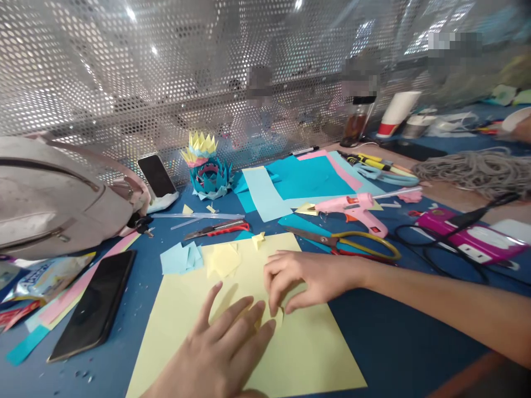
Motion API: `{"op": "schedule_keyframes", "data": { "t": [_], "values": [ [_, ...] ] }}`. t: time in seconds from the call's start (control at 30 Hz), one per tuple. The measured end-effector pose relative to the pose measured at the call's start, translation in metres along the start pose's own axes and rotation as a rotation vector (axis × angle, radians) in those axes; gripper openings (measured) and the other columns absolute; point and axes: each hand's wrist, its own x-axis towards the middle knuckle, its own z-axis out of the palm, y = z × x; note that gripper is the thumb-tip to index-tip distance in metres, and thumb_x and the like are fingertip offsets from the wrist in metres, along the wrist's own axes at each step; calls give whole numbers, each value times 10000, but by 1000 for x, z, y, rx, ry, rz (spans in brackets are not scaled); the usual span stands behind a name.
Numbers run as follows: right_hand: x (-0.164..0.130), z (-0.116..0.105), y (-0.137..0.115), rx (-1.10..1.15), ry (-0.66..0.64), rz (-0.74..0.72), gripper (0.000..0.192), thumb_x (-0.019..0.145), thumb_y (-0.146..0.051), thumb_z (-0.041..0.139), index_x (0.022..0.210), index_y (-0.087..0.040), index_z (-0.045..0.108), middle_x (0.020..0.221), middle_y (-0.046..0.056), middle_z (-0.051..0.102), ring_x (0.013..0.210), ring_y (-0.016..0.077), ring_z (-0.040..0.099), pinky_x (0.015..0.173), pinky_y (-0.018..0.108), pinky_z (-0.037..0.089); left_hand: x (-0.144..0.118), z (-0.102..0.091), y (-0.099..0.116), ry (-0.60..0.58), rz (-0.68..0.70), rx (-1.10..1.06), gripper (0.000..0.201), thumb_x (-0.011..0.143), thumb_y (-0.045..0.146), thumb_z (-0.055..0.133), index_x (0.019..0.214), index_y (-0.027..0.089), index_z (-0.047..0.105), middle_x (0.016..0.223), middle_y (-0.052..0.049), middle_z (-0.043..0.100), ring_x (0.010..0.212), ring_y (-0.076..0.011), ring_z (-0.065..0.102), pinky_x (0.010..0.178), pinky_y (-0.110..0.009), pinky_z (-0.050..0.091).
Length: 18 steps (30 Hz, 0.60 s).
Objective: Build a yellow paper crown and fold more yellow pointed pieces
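A large yellow paper sheet (pixel 315 354) lies on the blue table under both hands. My left hand (pixel 224 342) is spread low over it, its fingertips resting around a small piece of yellow paper (pixel 277 318). From the right, my right hand (pixel 298 276) bends its fingers down onto that same piece; the exact pinch is partly hidden. At the sheet's top edge sit a stack of yellow paper pieces (pixel 224 260), a small folded yellow piece (pixel 258 240) and several light blue paper pieces (pixel 180 258).
Scissors (pixel 365 243), a pink glue gun (pixel 352 210) and a red utility knife (pixel 219 228) lie beyond the sheet. Behind stands a folded paper lotus (pixel 209 171). A phone (pixel 95 304) and bag (pixel 53 193) are left; a purple power strip (pixel 468 235) with black cable is right.
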Motion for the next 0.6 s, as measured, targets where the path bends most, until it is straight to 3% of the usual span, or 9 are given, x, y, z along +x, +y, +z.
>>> {"op": "schedule_keyframes", "data": {
  "t": [0.13,0.23,0.4,0.6],
  "values": [
    [2,4,3,-2,30,21,262,993,-418,617,922,-196,738,877,27,633,903,156,583,896,292,414,11,-17,-2,-74,70,21,689,1017,647,264,1349,161,620,1350,-63,659,1304,-226,548,1272,-504,-65],
    [4,6,0,-8,38,44,278,997,-420,611,895,-188,725,866,22,624,893,151,575,895,289,402,16,-24,-2,-86,95,61,610,1051,564,277,1312,153,645,1282,-65,697,1295,-235,562,1267,-523,-73],
    [4,7,-5,-54,41,98,245,994,-406,618,905,-196,708,878,22,616,898,165,557,875,307,387,12,-18,1,-55,45,36,551,1035,578,349,1365,216,602,1280,-46,686,1326,-219,540,1283,-508,26],
    [5,5,-3,-64,35,105,264,1003,-392,604,855,-195,697,857,12,605,874,162,545,856,302,382,16,-19,3,-43,46,78,540,1053,536,308,1304,198,647,1215,-66,701,1270,-237,579,1264,-556,-34]
  ]
}}
